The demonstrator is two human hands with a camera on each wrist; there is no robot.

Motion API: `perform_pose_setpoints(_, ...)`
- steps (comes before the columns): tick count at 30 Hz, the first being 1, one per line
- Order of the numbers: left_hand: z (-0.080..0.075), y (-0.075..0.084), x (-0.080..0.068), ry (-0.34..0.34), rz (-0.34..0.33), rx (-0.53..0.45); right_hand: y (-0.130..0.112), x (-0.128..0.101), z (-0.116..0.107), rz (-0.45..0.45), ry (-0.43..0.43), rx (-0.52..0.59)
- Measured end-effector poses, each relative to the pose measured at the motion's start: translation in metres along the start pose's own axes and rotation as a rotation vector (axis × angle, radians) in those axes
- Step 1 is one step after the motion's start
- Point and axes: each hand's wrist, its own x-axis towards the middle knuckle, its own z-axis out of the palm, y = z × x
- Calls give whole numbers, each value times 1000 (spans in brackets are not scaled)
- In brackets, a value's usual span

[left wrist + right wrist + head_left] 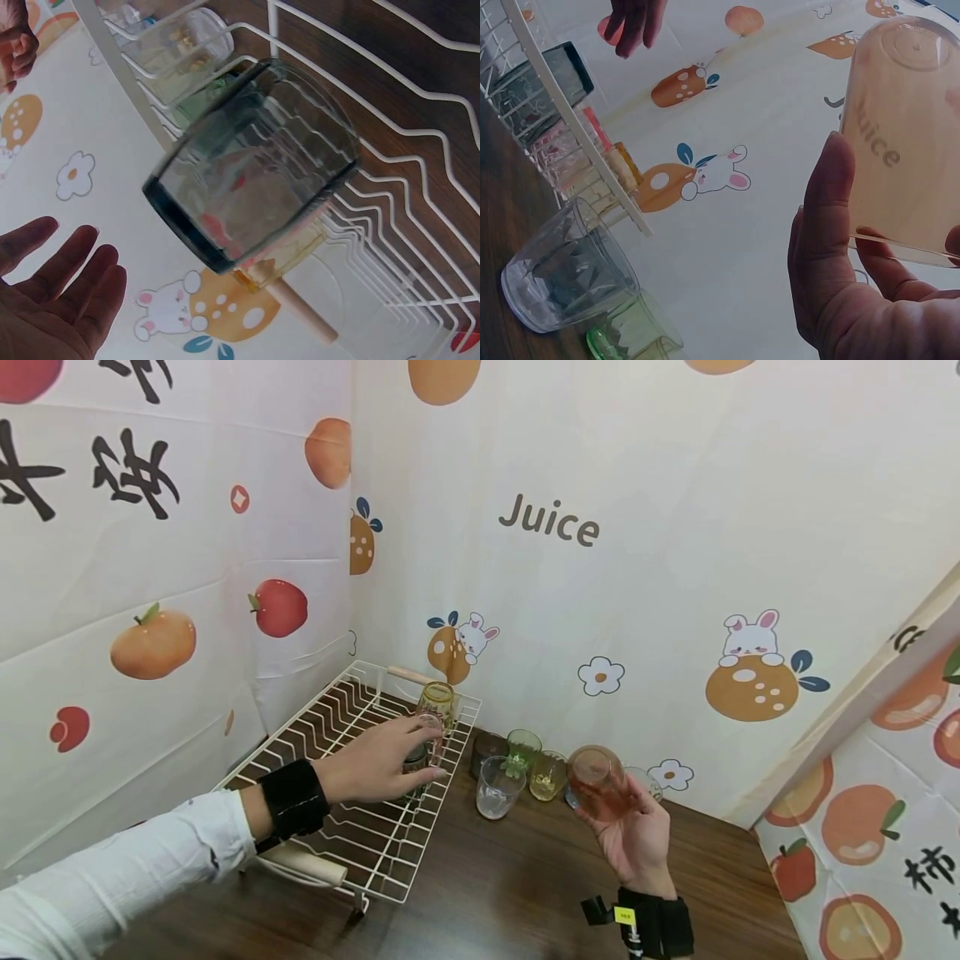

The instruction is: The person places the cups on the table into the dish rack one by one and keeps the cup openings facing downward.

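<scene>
**Orange glass up in your right hand, rack off to its left**

Your right hand (637, 835) holds the orange glass (596, 781) above the bench (525, 893), thumb and fingers curled round its side. It is carried upside down, mouth toward your palm and base pointing up and away from you, so its long axis runs roughly upright, a little tilted. The rack (360, 843) lies to the left of that glass, across the cluster of cups (517, 772) standing on the bench by the wall.

Your left hand (382, 764) is the nearer one to the rack: it hovers over the far right corner, fingers straight and relaxed, next to a dark glass (251, 161) set there. Whether they touch it I cannot tell.

The orange glass is translucent, smooth-walled and empty.
</scene>
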Motion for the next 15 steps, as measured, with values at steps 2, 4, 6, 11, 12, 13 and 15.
perform_pose_setpoints(2,0,2,1,3,7,3,0,0,0,3,-4,1)
perform_pose_setpoints(4,1,5,3,5,17,10,0,0,1,6,0,7)
perform_pose_setpoints(6,0,9,5,4,28,9,0,0,2,10,9,3)
perform_pose_setpoints(11,-2,27,9,-3,68,4,3,1,5,13,-42,15)
perform_pose_setpoints(12,-3,31,10,-1,83,3,4,2,5,14,-54,15)
perform_pose_setpoints(13,-4,36,10,4,101,2,5,2,6,17,-65,10)
perform_pose_setpoints(15,-4,45,12,18,148,-3,7,4,10,26,-55,-11)
